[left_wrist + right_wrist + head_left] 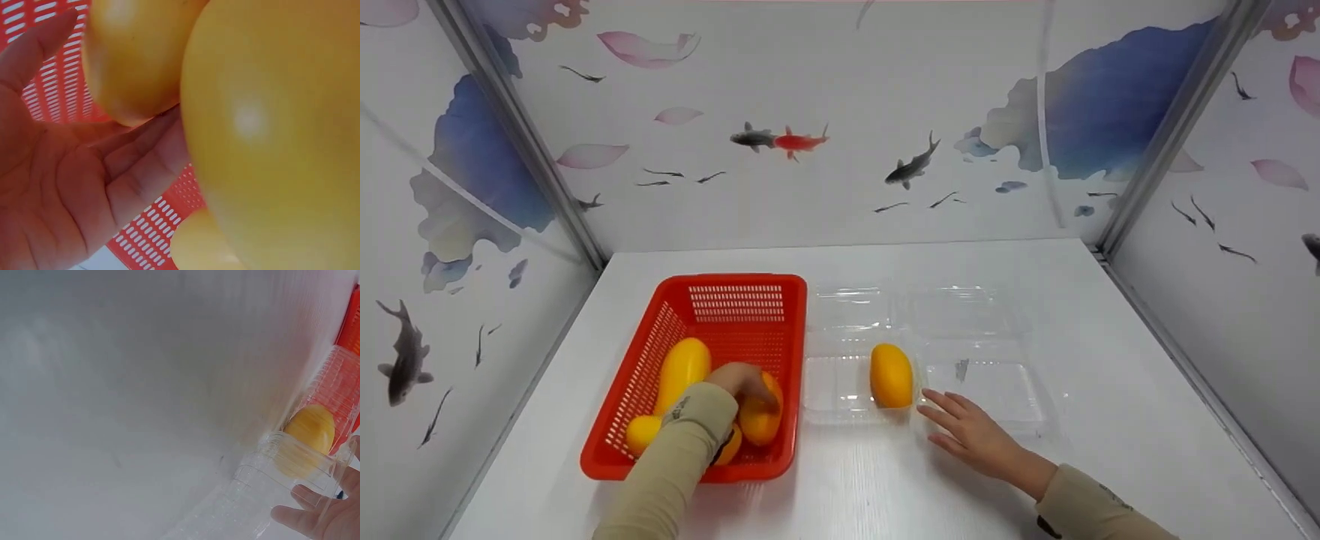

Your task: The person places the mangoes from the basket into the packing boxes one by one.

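Observation:
My left hand (742, 379) is down inside the red basket (797, 337), at an orange-yellow mango (761, 420) by its right wall. In the left wrist view, the thumb (36, 48) stands away from a mango (138, 62), while the fingers reach beneath it, their tips hidden. Another yellow fruit (275, 135) looms close in that view. Fingers spread, my right hand (979, 439) is at the near edge of a clear plastic clamshell box (986, 390). Beside its fingertips, a mango (891, 376) lies in the right part of another clear box (832, 386).
A long yellow fruit (684, 371) and a smaller yellow one (643, 433) lie in the basket's left side, with another partly covered by the left sleeve (675, 442). Both clear boxes have their lids folded back. Printed panels (840, 202) enclose the white table (855, 480).

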### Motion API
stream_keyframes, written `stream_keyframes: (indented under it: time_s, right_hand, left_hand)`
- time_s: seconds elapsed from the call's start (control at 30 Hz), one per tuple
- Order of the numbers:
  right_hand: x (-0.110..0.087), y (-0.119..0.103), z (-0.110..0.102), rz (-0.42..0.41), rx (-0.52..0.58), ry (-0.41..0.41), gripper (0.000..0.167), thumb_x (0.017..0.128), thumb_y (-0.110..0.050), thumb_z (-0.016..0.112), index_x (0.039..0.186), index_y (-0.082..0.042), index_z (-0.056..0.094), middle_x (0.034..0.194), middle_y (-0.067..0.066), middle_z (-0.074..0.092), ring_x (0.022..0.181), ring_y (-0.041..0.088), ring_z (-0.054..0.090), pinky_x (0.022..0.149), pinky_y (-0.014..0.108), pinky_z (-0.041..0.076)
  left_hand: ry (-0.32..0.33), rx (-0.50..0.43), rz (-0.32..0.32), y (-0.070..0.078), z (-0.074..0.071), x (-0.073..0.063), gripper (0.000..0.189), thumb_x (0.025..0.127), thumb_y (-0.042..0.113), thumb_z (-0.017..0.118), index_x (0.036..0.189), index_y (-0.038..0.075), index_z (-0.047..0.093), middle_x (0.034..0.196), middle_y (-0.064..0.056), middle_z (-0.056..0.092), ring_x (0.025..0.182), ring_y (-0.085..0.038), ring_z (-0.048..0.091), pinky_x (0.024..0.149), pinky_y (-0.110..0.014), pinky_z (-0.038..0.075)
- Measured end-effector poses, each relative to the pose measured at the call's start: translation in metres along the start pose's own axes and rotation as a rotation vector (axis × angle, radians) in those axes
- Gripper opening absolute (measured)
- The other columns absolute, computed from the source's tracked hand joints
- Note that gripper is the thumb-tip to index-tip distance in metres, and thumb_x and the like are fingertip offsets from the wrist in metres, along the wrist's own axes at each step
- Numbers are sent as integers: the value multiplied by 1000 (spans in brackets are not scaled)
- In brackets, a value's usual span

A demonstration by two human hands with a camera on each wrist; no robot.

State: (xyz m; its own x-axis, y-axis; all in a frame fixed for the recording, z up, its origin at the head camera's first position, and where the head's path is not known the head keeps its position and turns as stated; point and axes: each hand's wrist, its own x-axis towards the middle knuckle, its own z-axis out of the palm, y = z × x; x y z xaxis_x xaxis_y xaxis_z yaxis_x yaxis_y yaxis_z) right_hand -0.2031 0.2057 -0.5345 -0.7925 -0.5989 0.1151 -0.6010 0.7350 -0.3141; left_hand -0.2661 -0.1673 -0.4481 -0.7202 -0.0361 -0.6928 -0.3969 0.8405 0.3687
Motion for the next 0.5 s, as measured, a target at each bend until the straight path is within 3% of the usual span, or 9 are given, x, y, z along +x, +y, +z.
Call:
stream_keyframes:
  time_s: [0.1, 0.2, 0.37, 0.5]
  right_hand:
    - [0, 0, 0, 18, 17, -19, 48, 92, -34, 52, 136, -18, 45, 145, 6, 35, 126, 34, 39, 103, 52, 30]
    - [0, 0, 1, 20, 19, -23, 48, 92, -34, 52, 136, -18, 45, 145, 6, 34, 126, 34, 38, 103, 52, 30]
    - [0, 0, 0, 13, 6, -16, 48, 91, -33, 53, 136, -16, 45, 145, 7, 35, 125, 34, 39, 102, 52, 31]
    - [1, 0, 1, 2, 0, -11, 48, 91, -33, 53, 136, -16, 45, 145, 6, 35, 124, 34, 40, 102, 52, 32]
  left_hand:
    - [-35, 67, 27, 2, 3, 6, 56, 72, 30, 74, 115, 6, 49, 100, -12, 51, 94, -26, 48, 85, -41, 46]
    - [-60, 18, 10, 1, 5, 10, 66, 71, 30, 75, 126, 9, 44, 103, -13, 49, 96, -27, 47, 85, -41, 46]
    - [-65, -6, 32, 0, 4, 12, 95, 71, 33, 74, 146, 14, 19, 121, -14, 41, 106, -28, 40, 93, -42, 39]
    - [-65, -92, 1, -3, 4, 12, 98, 69, 33, 77, 147, 19, 19, 124, -14, 39, 108, -28, 39, 95, -43, 38]
